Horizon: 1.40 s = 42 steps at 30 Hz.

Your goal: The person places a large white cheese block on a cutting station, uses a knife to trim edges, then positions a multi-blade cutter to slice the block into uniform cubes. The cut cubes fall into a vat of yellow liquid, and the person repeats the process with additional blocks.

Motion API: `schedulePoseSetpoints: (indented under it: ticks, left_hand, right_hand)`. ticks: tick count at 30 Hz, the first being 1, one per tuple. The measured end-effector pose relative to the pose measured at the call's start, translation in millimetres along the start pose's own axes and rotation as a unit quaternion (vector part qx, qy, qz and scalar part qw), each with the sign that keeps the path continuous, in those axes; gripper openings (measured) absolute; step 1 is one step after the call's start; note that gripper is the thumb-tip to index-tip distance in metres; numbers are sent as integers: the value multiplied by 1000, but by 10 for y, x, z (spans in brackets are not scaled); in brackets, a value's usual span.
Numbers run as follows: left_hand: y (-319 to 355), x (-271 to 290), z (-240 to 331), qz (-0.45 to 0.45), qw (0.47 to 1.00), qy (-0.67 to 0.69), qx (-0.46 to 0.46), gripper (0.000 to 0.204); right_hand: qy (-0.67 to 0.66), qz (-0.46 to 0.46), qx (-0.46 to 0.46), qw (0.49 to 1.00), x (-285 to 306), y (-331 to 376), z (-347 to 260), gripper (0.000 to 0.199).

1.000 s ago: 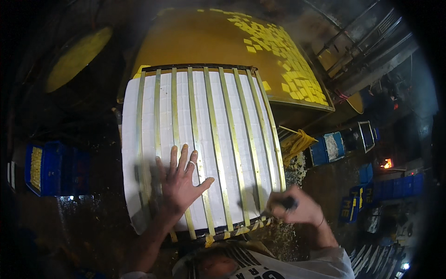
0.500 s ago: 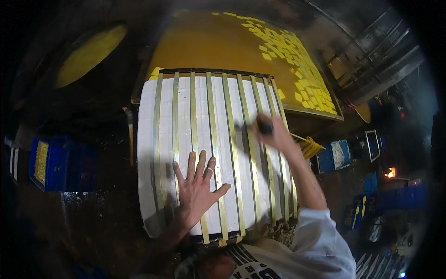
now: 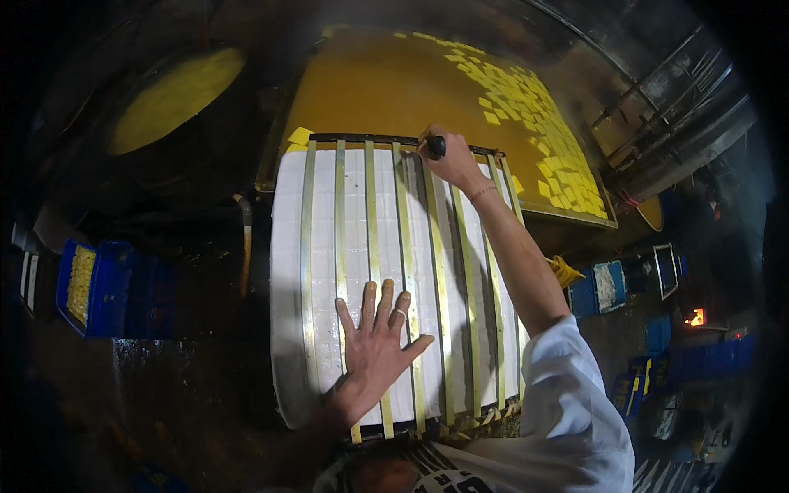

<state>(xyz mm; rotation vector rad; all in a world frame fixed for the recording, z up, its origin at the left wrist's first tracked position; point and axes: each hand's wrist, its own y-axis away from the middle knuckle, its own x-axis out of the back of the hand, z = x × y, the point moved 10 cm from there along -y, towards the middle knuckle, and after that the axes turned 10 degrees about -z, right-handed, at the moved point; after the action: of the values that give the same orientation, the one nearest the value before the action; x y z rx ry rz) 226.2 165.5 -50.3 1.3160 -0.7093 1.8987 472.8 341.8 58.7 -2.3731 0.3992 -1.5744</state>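
A wide white slab that looks like tofu, marked with a grid of lines, lies in front of me. Over it runs a frame of long parallel slats, joined by a dark bar at the far end. My left hand rests flat on the slats and slab near the front, fingers spread, a ring on one finger. At the far end, my right hand is closed round the black handle of what looks like a knife. Its blade is hidden from view.
Beyond the slab is a large vat of brownish-yellow liquid with many floating yellow pieces. A round pot stands far left. Blue crates sit at left. A small fire glows at right.
My right hand has moved from over the middle of the slab to its far end, with the knife. My left hand stays spread on the slats. The whole view has shifted slightly.
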Motion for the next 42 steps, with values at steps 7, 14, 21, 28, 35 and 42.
schedulePoseSetpoints:
  ticks: [7, 14, 21, 28, 35, 42]
  left_hand:
    - [98, -8, -351, 30, 999, 9, 42, 66]
    - [71, 100, -360, 44, 995, 93, 20, 53]
    - [41, 546, -1321, 53, 991, -7, 119, 47]
    - [250, 478, -1719, 67, 991, -35, 112, 49]
    - [123, 491, -1598, 82, 994, 1, 69, 48]
    - [154, 540, -1518, 86, 994, 31, 68, 49]
  right_hand:
    - [-122, -211, -72, 967, -340, 1679, -929, 28]
    - [-285, -367, -132, 875, 161, 2519, -1931, 16]
    - [0, 46, 11, 999, -180, -66, -641, 15]
    - [-137, -188, -39, 972, -646, 1001, -1250, 23]
    - [-278, -441, -186, 833, -268, 2642, -2318, 18]
    - [-39, -1, -12, 999, -501, -195, -1317, 17]
